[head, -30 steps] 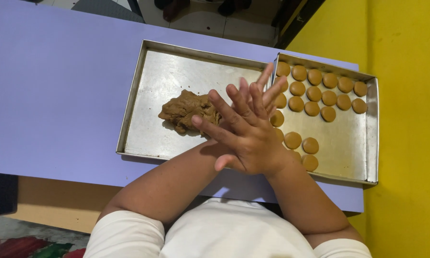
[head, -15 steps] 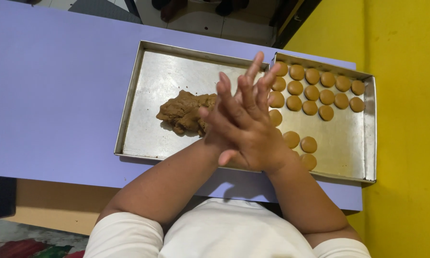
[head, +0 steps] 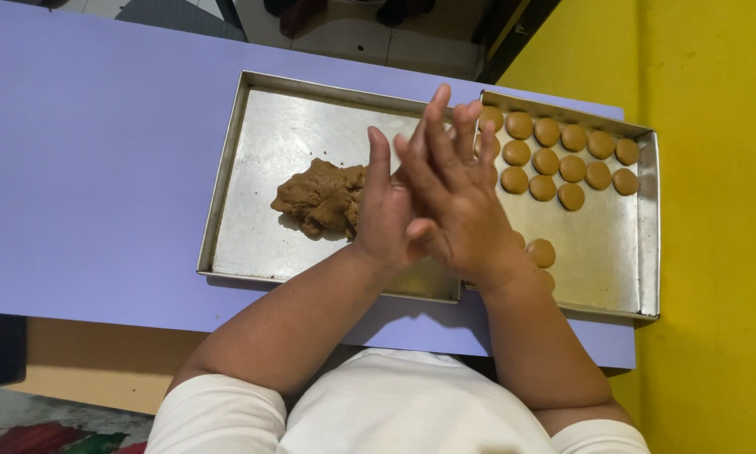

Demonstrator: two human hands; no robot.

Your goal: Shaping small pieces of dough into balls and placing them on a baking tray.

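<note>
Home baking corner: dough (head: 319,197), metal trays (head: 252,160), yellow wall (head: 714,168).

The right hand (head: 462,206) lies over the left hand (head: 386,223), palms pressed together, so anything between them is hidden. The hands cover several discs (head: 542,252) at the right tray's (head: 647,252) nine o'clock side and the dough's (head: 319,197) three o'clock edge.

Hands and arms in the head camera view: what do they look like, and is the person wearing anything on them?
Both the left hand and the right hand are bare: no gloves, rings, watch or bracelets show. The forearms are uncovered too. Short white sleeves of a plain white top cover only the upper arms. The fingers carry no visible markings.
</note>
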